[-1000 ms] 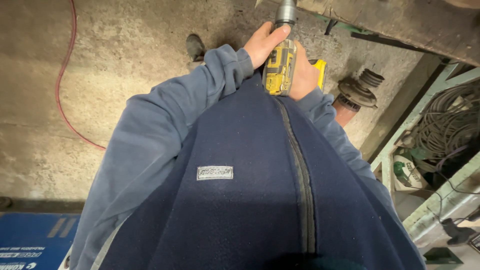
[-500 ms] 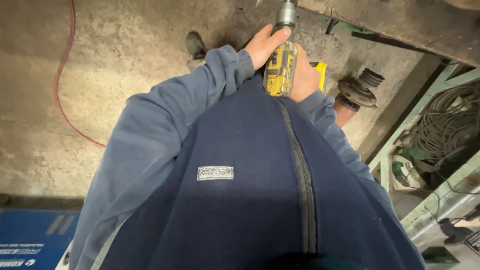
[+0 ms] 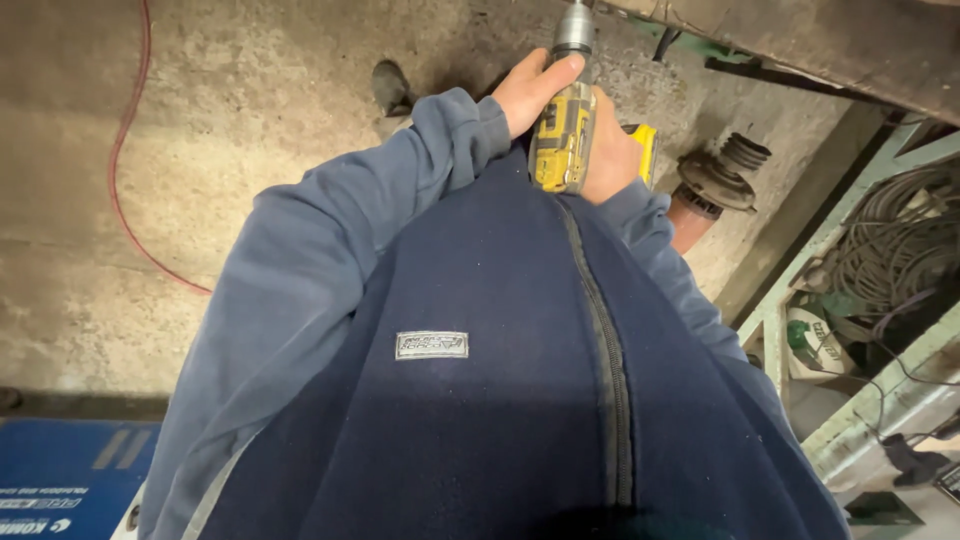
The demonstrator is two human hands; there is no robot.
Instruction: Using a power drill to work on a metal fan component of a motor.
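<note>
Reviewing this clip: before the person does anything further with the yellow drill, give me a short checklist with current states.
1. Both hands on tool: ok. The left hand wraps the top of the yellow and black cordless drill; the right hand grips it from the side.
2. Metal chuck seated on the work: cannot tell, cut off by the frame edge.
3. Blue fleece sleeves away from chuck: ok.
4. Red hose on the concrete floor away from hands: ok.
5. Rusty round part close beside right arm: not ok.
</note>
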